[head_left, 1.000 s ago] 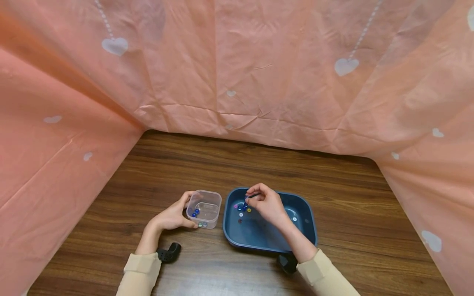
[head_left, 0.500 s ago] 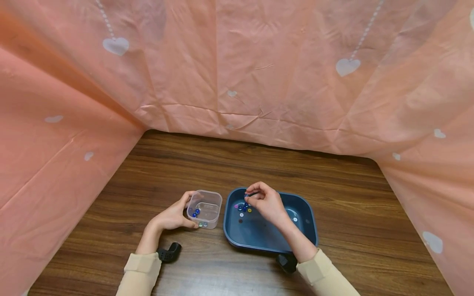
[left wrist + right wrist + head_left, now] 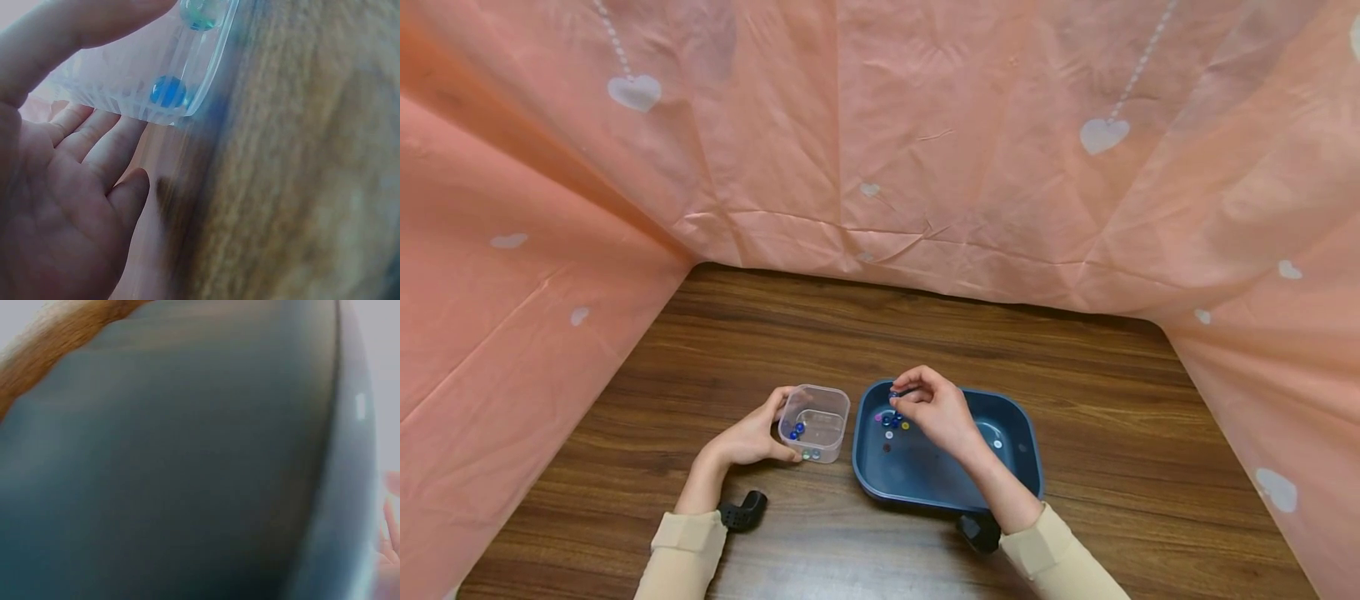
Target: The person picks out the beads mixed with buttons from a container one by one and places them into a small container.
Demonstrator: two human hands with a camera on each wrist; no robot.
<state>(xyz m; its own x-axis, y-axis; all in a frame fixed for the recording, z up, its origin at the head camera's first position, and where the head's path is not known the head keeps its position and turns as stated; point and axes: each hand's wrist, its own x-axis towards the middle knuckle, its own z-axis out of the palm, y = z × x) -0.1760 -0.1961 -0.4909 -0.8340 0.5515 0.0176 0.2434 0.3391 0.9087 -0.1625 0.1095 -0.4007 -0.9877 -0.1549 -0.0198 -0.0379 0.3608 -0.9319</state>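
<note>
Over the far left corner of the blue tray (image 3: 917, 487), the fingers of the right hand (image 3: 938, 417) pinch a blue marble (image 3: 893, 396), with the clear box (image 3: 831, 452), gripped by the left hand (image 3: 751, 437), standing to its left, just beside the tray.

Box (image 3: 839, 427): clear plast., smooth. Tray (image 3: 906, 479): plast., smooth, semi-gloss. Marbles (image 3: 800, 428): glass-like, v. shiny. Table (image 3: 760, 333): wood-grain w/ slight gloss. Curtain (image 3: 962, 192): thin fabric-like sheet, creased, w/ satin sheen.
</note>
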